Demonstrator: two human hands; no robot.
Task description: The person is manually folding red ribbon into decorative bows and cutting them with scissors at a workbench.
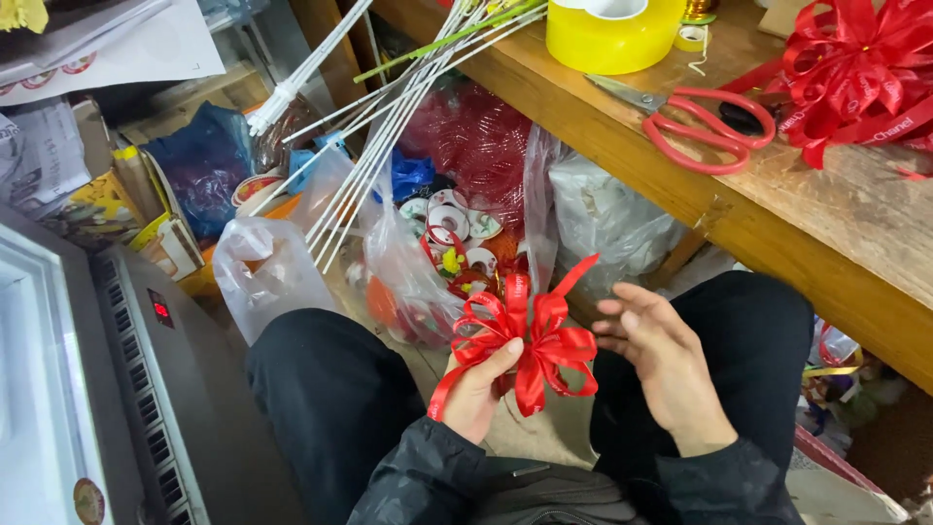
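I see my left hand (476,389) with its grip closed on a red ribbon bow (530,340), many looped, tails hanging, held over my lap. My right hand (656,365) spreads open just beside it, empty. Clear plastic bags (408,272) below the table (836,233) hold ribbon rolls.

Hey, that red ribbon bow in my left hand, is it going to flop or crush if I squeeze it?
The ribbon bow probably weighs little: the left hand pinches it by fingertips. Its loops stand out, so somewhat springy, yet likely to crease. The loose tail hangs limp.
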